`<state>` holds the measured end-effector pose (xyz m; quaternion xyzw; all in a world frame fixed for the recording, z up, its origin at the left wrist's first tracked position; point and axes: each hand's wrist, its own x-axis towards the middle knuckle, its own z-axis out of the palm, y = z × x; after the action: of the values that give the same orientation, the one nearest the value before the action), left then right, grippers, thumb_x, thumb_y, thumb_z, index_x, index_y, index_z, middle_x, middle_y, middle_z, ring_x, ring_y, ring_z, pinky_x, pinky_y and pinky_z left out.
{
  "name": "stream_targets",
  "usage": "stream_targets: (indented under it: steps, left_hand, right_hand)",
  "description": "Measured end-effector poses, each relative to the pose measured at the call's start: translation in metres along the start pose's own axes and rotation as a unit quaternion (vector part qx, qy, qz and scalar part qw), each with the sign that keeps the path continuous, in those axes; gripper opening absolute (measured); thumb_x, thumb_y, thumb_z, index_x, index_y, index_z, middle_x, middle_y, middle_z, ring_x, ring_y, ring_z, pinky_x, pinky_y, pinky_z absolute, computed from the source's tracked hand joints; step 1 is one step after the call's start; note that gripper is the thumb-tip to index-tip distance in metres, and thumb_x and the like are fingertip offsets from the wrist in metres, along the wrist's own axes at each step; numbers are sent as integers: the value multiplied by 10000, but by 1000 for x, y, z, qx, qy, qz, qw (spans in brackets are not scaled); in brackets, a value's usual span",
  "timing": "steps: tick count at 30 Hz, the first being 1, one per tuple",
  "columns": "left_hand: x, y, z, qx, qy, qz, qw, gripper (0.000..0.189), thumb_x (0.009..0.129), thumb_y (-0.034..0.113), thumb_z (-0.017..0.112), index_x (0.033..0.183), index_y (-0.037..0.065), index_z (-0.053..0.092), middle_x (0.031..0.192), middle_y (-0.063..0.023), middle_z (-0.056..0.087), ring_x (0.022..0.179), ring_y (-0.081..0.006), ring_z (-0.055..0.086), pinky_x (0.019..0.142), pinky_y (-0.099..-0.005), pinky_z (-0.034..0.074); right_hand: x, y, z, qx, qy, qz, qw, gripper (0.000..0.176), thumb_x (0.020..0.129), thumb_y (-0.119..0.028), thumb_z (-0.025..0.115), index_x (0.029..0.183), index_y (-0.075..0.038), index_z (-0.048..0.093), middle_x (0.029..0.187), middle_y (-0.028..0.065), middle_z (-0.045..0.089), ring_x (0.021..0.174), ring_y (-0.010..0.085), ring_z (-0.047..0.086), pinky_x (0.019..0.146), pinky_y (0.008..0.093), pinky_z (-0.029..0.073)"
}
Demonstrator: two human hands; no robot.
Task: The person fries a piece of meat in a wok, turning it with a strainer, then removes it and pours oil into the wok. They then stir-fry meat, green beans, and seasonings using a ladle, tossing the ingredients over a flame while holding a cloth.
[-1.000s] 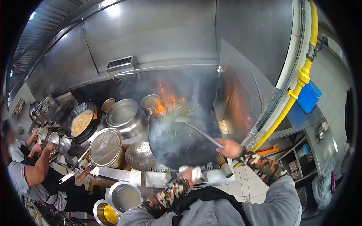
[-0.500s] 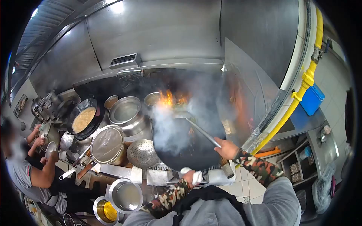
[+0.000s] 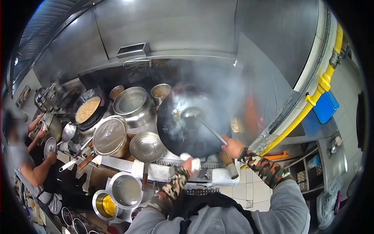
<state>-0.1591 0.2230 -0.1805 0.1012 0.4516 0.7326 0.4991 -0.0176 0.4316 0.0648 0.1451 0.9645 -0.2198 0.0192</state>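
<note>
Over smoking wok (image 3: 183,134), right hand (image 3: 233,147) gripping ladle (image 3: 205,126), left hand (image 3: 189,164) clamping near rim

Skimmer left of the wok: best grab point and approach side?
Grip the skimmer by its handle, coming from the person's side. The round perforated bowl sits beside the wok. The straight handle sticks out toward the person, free of the lidded pot. The left hand, shut on the wok's cloth-wrapped grip, is nearest, and the right hand holds the ladle.
</note>
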Motion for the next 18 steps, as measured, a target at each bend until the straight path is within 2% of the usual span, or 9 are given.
stream_targets:
  steps: [2,5,7,9,11,15,16,17,18]
  left_hand:
    - [-31,-17,30,91,162,-34,982,214,855,199,403,743,117,565,711,-44,579,598,-197,559,501,-294,442]
    - [-7,15,13,72,54,16,996,262,883,236,380,730,137,568,654,-11,572,533,-177,542,427,-293,416]
    - [34,49,-23,-154,-56,-122,979,295,901,260,364,721,150,570,617,12,567,489,-164,530,378,-293,398]
    - [14,89,9,-131,1,-180,975,280,894,257,374,727,151,573,609,12,566,485,-158,527,377,-285,396]
    - [-31,137,54,-52,72,-275,957,235,875,248,412,734,154,575,612,11,574,480,-141,527,374,-266,398]
    - [-15,123,16,-83,-2,-231,969,208,870,222,412,752,159,572,633,18,573,523,-139,533,377,-263,380]
    - [-14,113,6,-112,59,-196,973,204,857,270,431,770,134,556,662,-32,581,575,-168,566,419,-294,415]
    - [19,55,-47,-29,-142,-82,986,220,842,254,438,823,95,589,737,-76,609,614,-203,594,474,-332,459]
    - [2,43,-24,6,38,-105,994,240,840,269,451,864,87,605,794,-89,619,675,-221,606,523,-364,475]
  right_hand:
    - [-9,-16,-10,39,38,9,998,469,811,-196,539,1240,-46,424,975,243,588,908,391,568,786,448,454]
    - [-35,-18,-10,50,58,-51,996,488,811,-201,546,1247,-21,422,1028,242,576,959,378,558,830,416,447]
    - [-61,-40,-17,76,54,-55,994,504,802,-212,564,1247,-15,432,1065,237,566,994,369,548,862,396,437]
    - [-80,-68,-38,35,-46,-1,998,512,793,-217,576,1237,-3,440,1071,229,568,986,372,552,860,399,438]
    - [-80,-76,-33,40,-41,-16,998,514,786,-217,581,1236,-9,443,1066,226,571,982,373,554,862,395,438]
    - [-23,-78,16,35,-29,47,998,507,792,-219,563,1235,-8,437,1024,238,582,937,382,566,820,422,449]
    - [-12,-78,32,17,15,63,998,508,792,-216,560,1241,-15,434,1021,237,584,932,388,564,820,422,448]
    - [-5,-76,41,-2,64,78,995,510,792,-214,558,1247,-23,430,1018,236,586,927,394,562,821,421,447]
    - [-11,-77,42,-1,64,84,994,510,792,-214,558,1247,-23,430,1018,236,586,927,394,562,821,421,447]
